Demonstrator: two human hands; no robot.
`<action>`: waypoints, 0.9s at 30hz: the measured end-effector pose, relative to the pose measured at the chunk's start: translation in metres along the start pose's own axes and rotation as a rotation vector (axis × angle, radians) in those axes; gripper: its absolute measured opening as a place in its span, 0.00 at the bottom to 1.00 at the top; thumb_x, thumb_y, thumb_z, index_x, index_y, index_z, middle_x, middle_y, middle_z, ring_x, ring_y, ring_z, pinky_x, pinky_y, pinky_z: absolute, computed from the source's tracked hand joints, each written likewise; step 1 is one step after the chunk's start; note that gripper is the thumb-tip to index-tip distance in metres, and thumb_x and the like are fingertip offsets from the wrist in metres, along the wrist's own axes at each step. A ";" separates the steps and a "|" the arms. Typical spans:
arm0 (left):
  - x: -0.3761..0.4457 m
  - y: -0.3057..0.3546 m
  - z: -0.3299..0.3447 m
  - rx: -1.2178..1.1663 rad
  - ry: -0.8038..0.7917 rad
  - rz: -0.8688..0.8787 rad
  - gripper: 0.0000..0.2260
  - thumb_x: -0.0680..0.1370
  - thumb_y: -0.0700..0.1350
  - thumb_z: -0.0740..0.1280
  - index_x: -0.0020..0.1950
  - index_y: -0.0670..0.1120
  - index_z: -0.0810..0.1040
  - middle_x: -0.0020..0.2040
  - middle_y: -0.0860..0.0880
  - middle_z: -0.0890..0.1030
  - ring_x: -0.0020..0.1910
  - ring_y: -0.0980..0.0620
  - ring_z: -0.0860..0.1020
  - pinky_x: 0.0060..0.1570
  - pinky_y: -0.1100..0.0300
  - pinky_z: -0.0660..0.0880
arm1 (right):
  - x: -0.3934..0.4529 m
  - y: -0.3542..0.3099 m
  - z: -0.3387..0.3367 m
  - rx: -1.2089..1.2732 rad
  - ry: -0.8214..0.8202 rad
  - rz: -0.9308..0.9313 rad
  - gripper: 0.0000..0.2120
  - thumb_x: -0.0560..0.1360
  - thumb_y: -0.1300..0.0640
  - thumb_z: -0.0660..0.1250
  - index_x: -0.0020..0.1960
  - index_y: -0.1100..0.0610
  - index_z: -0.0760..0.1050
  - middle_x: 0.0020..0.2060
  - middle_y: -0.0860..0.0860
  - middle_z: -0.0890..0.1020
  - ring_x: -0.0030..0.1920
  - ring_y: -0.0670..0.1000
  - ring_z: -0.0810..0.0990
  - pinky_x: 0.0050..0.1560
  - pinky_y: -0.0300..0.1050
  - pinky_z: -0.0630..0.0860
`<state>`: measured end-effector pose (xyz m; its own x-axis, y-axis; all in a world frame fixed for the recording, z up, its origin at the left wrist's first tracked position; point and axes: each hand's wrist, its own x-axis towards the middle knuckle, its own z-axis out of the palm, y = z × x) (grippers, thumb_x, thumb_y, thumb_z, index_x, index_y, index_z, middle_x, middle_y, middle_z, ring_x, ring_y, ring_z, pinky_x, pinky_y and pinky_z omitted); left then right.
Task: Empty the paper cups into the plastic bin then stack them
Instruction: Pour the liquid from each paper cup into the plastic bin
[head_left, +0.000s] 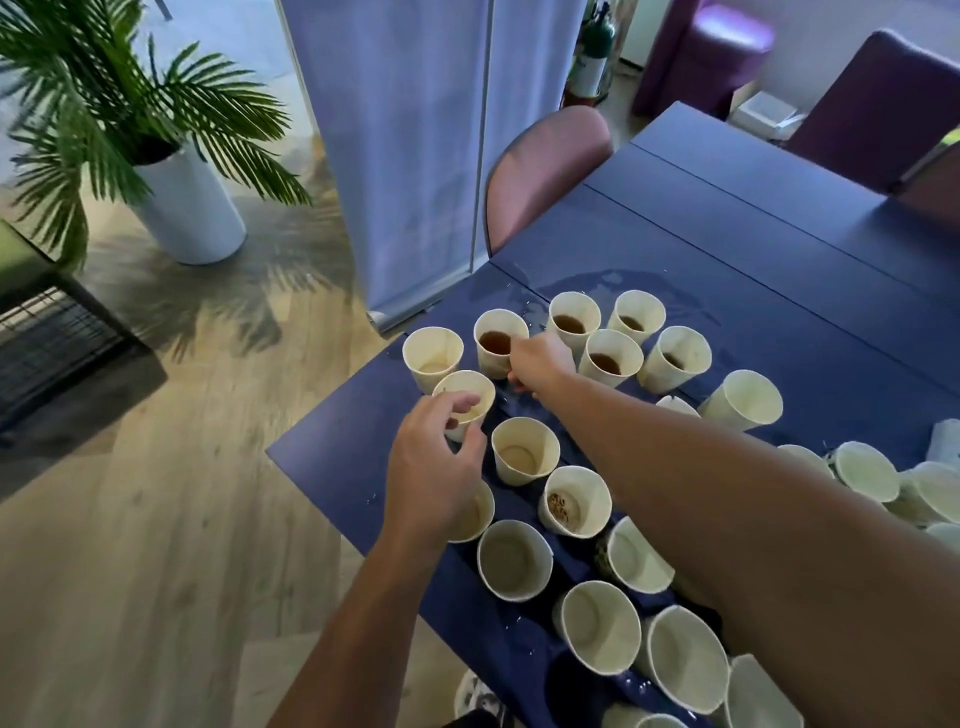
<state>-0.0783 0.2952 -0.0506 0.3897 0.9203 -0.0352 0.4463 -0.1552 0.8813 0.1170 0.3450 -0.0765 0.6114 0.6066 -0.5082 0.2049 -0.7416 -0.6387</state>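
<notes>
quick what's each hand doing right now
Left hand: open, fingers loosely curled over a paper cup, holding nothing.
Right hand: gripping the cup of brown liquid.

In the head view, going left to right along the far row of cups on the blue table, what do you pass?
Cup with pale residue → cup of dark liquid, gripped by the right hand → second dark-liquid cup → cup nearer the camera → far cup → tilted cup.

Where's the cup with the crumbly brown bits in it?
In the head view, the cup with brown bits stands on the blue table, near its left edge, just under the right forearm and right of the left hand.
</notes>
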 end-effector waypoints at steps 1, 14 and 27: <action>0.000 0.000 0.000 -0.006 0.007 0.007 0.11 0.80 0.41 0.67 0.59 0.54 0.80 0.55 0.59 0.79 0.54 0.57 0.77 0.50 0.67 0.72 | -0.004 0.002 -0.002 0.003 -0.010 -0.001 0.15 0.81 0.54 0.57 0.37 0.55 0.71 0.41 0.56 0.81 0.38 0.53 0.79 0.38 0.45 0.77; 0.002 0.050 0.051 0.068 -0.153 -0.137 0.23 0.76 0.55 0.73 0.68 0.56 0.70 0.58 0.55 0.80 0.56 0.50 0.80 0.54 0.51 0.76 | -0.107 0.006 -0.109 -0.012 0.185 -0.129 0.19 0.78 0.47 0.59 0.40 0.58 0.80 0.32 0.53 0.83 0.33 0.52 0.80 0.37 0.47 0.77; -0.059 0.163 0.170 -0.193 -0.470 0.246 0.28 0.69 0.52 0.81 0.61 0.58 0.69 0.52 0.59 0.83 0.51 0.56 0.83 0.50 0.55 0.80 | -0.247 0.093 -0.267 0.095 0.366 -0.147 0.21 0.76 0.52 0.60 0.35 0.65 0.81 0.26 0.55 0.81 0.25 0.49 0.71 0.33 0.45 0.70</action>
<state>0.1082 0.1545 0.0157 0.8000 0.5998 0.0149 0.1592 -0.2360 0.9586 0.1889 0.0501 0.1437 0.8160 0.5494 -0.1795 0.2490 -0.6145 -0.7486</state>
